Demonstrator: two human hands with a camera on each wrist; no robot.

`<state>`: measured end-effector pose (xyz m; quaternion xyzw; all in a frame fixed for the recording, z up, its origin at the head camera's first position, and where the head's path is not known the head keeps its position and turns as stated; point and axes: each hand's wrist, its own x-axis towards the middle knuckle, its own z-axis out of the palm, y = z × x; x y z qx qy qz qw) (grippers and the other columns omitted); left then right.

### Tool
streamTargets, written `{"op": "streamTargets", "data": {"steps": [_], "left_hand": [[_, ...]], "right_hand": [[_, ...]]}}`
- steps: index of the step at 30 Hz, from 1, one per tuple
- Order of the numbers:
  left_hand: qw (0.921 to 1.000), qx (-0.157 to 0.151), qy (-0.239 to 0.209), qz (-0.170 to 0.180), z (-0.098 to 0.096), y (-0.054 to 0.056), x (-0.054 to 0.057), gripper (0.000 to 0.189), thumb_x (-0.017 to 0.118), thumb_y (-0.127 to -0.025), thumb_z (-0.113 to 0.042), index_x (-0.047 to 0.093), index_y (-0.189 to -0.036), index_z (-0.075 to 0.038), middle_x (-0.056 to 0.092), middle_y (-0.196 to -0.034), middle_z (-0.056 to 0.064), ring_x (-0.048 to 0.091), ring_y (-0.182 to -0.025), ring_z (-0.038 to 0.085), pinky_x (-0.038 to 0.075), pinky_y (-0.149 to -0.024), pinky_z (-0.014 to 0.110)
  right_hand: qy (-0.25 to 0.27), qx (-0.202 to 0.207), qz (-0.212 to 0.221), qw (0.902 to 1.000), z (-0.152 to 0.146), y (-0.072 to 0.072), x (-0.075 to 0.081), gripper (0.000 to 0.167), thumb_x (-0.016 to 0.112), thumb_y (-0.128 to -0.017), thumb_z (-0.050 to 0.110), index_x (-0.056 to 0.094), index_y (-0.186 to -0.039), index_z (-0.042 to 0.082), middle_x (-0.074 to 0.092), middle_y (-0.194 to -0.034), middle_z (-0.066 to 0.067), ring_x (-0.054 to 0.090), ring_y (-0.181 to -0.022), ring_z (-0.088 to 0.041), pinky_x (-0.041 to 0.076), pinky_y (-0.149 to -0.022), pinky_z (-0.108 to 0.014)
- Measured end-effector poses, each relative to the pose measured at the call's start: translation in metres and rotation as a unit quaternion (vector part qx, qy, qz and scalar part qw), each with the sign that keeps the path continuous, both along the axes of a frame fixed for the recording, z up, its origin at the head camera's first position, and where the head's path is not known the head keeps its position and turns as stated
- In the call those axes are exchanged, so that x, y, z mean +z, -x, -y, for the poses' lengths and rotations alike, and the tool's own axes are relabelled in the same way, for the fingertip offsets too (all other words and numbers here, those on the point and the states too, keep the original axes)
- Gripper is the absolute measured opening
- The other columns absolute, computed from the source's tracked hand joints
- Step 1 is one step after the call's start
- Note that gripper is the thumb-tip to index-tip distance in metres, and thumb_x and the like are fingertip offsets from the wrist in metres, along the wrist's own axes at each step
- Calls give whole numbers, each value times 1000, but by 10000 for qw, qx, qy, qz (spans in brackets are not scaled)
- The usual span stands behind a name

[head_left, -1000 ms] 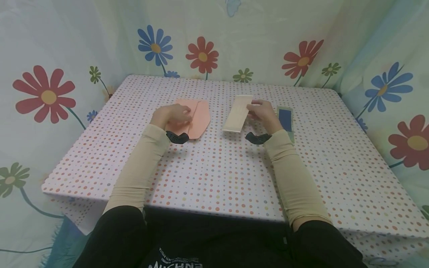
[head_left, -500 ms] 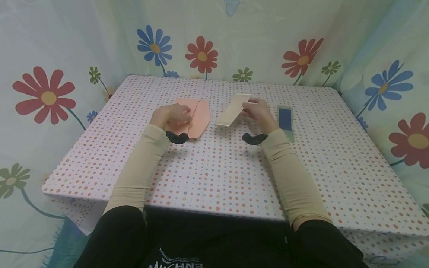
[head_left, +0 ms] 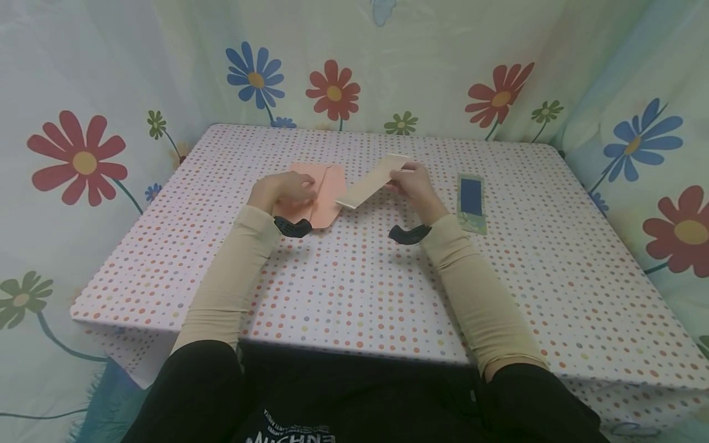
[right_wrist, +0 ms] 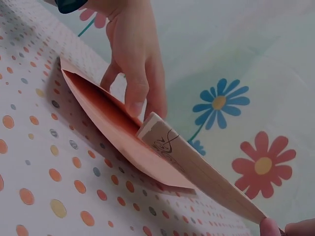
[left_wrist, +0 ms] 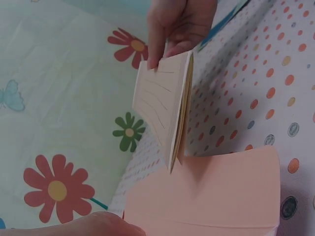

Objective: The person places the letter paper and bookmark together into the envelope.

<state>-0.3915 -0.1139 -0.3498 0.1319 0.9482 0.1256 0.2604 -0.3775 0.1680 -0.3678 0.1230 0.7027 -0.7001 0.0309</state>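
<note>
Head view: towards the dotted table's [head_left: 354,289] far edge, left hand [head_left: 285,189] pinches a pink paper envelope [head_left: 330,200], right hand [head_left: 412,184] grips a cream layered-paper rectangle [head_left: 368,183], blue-green rectangular card [head_left: 471,204] rightward. Left wrist: rectangle tilts above envelope. Right wrist: left fingers [right_wrist: 136,93] crowd its gaping mouth.

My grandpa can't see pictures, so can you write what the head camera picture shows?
A person's right hand holds a long cream paper piece slanting toward a pink envelope, which the left hand holds on a dotted tablecloth. A blue-and-green card lies to the right, and printed flowers decorate the backdrop.
</note>
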Motion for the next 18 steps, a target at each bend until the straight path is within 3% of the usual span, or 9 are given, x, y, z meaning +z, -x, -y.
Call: {"op": "streamTargets", "data": {"steps": [5, 13, 18], "left_hand": [[10000, -59, -27, 25, 0, -2, 1, 63, 40, -94, -43, 21, -152, -25, 19, -159, 7, 19, -146, 26, 22, -115, 49], [10000, -26, -69, 19, 0, -2, 0, 63, 39, -95, -42, 21, -152, -24, 20, -158, 7, 20, -145, 26, 22, -116, 49], [9996, -247, 81, -130, -1, 2, -1, 65, 39, -94, -43, 22, -152, -20, 22, -158, 9, 21, -145, 28, 23, -116, 47]], "right_hand": [[18, -25, -78, 10000, 7, -2, -1, 47, 53, -93, 1, 36, -137, 1, 55, -106, -9, 63, -75, -10, 54, -86, -27], [-106, 118, -143, 9998, 13, -1, -7, 49, 51, -92, 1, 32, -137, 2, 55, -107, -10, 64, -74, -10, 56, -77, -22], [-290, 82, -95, 9995, 18, -4, -7, 51, 53, -92, 2, 31, -138, 4, 55, -107, -10, 64, -70, -9, 55, -82, -26]]}}
